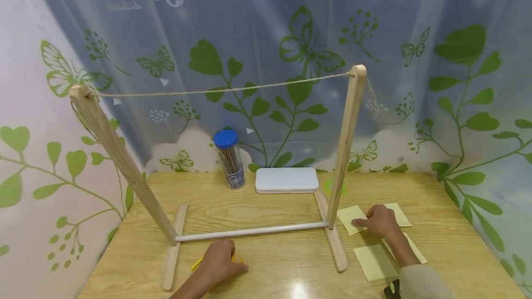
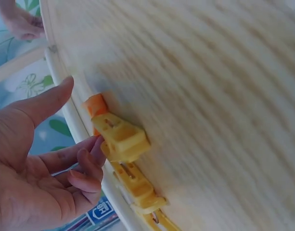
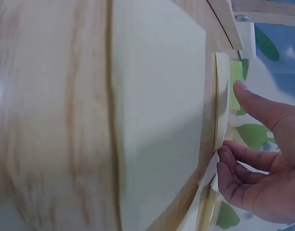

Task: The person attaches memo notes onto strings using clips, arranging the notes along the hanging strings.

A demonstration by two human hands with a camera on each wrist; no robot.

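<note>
In the head view my left hand (image 1: 219, 262) is low over the table, beside yellow clips (image 1: 197, 263) that it partly hides. The left wrist view shows this hand (image 2: 51, 168) with its thumb apart and fingertips touching a yellow clip (image 2: 125, 139); an orange piece (image 2: 96, 105) lies against that clip, and another yellow clip (image 2: 136, 187) is beside it. My right hand (image 1: 381, 221) is among several pale yellow paper squares, touching the back left one (image 1: 349, 218). In the right wrist view its thumb is raised off the paper (image 3: 222, 96), fingertips at the edge.
A wooden frame with two posts (image 1: 342, 146), a string (image 1: 232, 89) and a white rod (image 1: 253, 231) stands on the table (image 1: 266, 206). Behind it are a blue-lidded jar (image 1: 231, 160) and a white case (image 1: 287, 180). A black object (image 1: 392, 289) lies near my right sleeve.
</note>
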